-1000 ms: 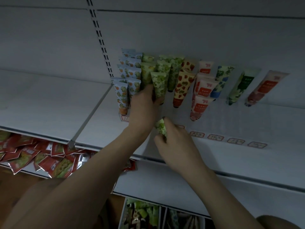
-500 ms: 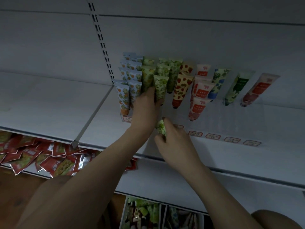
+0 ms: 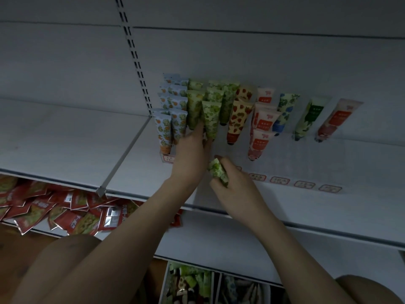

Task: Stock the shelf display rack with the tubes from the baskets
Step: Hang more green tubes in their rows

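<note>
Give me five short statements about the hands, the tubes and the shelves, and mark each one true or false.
1. The right hand holds a green-patterned tube. True.
2. The left hand rests on the red packets. False: it reaches up to the green tubes in the rack.
3. The red packets lie on the shelf below, to the left. True.
4. The rightmost tube in the rack is blue. False: the rightmost tube is red and pale.
5. Small price labels run along the front of the rack. True.
</note>
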Demonstrator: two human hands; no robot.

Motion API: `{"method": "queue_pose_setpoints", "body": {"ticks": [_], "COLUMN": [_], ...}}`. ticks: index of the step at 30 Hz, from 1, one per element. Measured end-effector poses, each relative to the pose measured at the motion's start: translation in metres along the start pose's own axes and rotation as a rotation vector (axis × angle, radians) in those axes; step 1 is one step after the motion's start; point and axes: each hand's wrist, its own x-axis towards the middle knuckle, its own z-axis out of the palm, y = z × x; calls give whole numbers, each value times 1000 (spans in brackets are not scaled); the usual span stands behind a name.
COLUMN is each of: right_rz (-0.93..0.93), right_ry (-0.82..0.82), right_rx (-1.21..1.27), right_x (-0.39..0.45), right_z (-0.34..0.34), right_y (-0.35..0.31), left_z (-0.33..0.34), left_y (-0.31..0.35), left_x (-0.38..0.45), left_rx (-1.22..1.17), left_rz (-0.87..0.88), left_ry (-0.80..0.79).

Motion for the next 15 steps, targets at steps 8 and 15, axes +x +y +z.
{"method": "queue_pose_setpoints", "body": {"ticks": [8, 15], "right_rz": [133, 8], "right_ry": [155, 247], "right_rx": [352, 307], "right_x": [-3, -1], "right_z": [-19, -50], "right_y": [-13, -39], "left_z": [-27, -32], "left_y": [-2, -3], "left_x": [-26, -43], "left_rx": [-9, 216], "left_rz": [62, 226], "left_ry": [-82, -341]}}
